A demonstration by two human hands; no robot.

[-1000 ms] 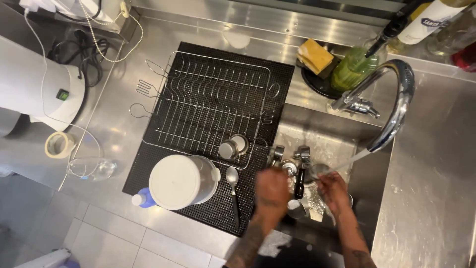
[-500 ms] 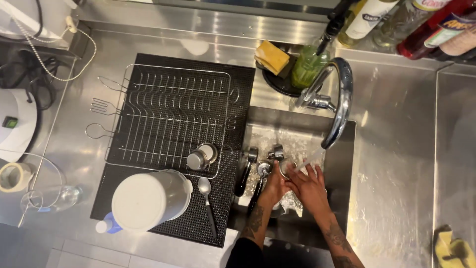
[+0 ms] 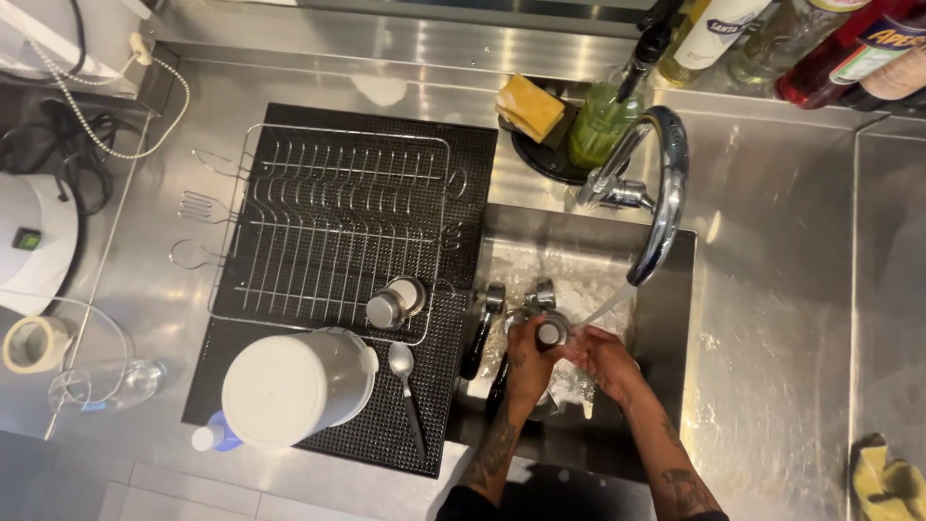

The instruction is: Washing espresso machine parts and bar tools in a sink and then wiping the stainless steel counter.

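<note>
Both hands work over the sink [image 3: 675, 289], under water running from the curved tap [image 3: 666, 183]. The left hand [image 3: 529, 355] is wrapped around a small round metal piece [image 3: 550, 333], held upright above the basin. The right hand [image 3: 603, 355] sits just beside it, fingers curled; whether it grips anything cannot be told.

Around them: two metal pieces [image 3: 540, 292] and one dark-handled utensil [image 3: 475, 342] lie in the sink's left part, close to the left hand.

On the bench to the left, one black mat [image 3: 463, 174] carries one wire rack [image 3: 328, 232] holding one metal cup [image 3: 395, 304], plus one white-lidded jug [image 3: 289, 386] and one spoon [image 3: 405, 381].

Far side: one yellow sponge [image 3: 531, 106] and one green soap bottle [image 3: 603, 121] behind the tap.
</note>
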